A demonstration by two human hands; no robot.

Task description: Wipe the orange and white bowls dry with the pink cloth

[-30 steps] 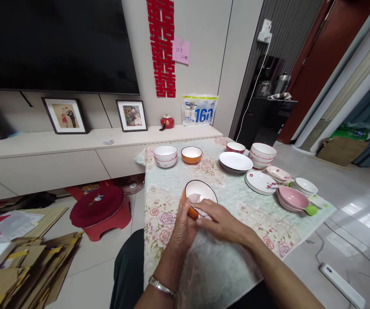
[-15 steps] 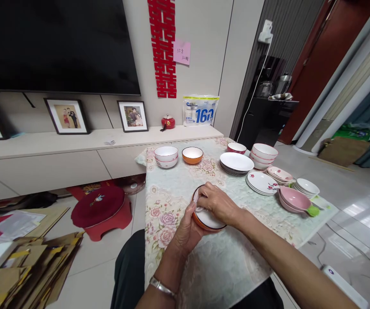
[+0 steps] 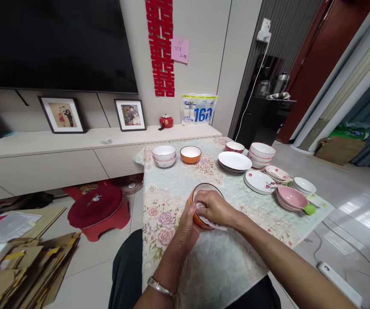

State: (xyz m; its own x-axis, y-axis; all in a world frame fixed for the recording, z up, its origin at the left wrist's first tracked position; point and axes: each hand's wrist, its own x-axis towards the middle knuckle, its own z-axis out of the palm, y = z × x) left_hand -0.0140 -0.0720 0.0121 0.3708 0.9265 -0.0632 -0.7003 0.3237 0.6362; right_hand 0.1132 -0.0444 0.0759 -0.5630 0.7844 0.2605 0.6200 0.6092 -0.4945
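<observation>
Over the floral tablecloth (image 3: 178,182), the white-lined orange bowl (image 3: 200,221) is tilted, clasped by the left hand (image 3: 186,225). The right hand (image 3: 215,208), clenched on a pale cloth (image 3: 217,226), has dropped from the far rim; wiping apparently now reaches deeper inside.

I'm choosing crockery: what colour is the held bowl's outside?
The held bowl is orange outside; see head view.

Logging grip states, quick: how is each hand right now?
Left hand: closed on the side of the orange bowl.
Right hand: closed, holding a pale cloth in that bowl.
</observation>
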